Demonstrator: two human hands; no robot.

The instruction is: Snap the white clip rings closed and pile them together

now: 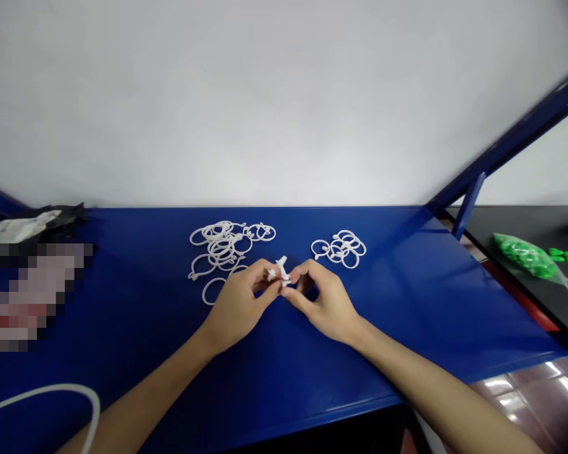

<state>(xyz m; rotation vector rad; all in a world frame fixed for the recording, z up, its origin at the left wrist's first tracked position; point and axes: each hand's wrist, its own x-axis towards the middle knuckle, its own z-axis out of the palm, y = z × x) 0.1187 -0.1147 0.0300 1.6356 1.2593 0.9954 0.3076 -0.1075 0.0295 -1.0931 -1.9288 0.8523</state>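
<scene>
- Stretching below both arms, the blue worktop (284, 378) carries two piles of white rings.
- The left hand (239, 299) pinches one side of a small white plastic piece between thumb and fingertips; the right hand (331, 299) pinches its other side.
- Beyond the left hand lies the larger ring pile (222, 246); the smaller ring pile (344, 248) lies beyond the right. Their thin loops look light, probably springy.
- Smallest, the white plastic piece (283, 268) sits between the hands: likely light, stiff and smooth, its narrow ends perhaps breakable, so its thicker middle seems the safest hold.
</scene>
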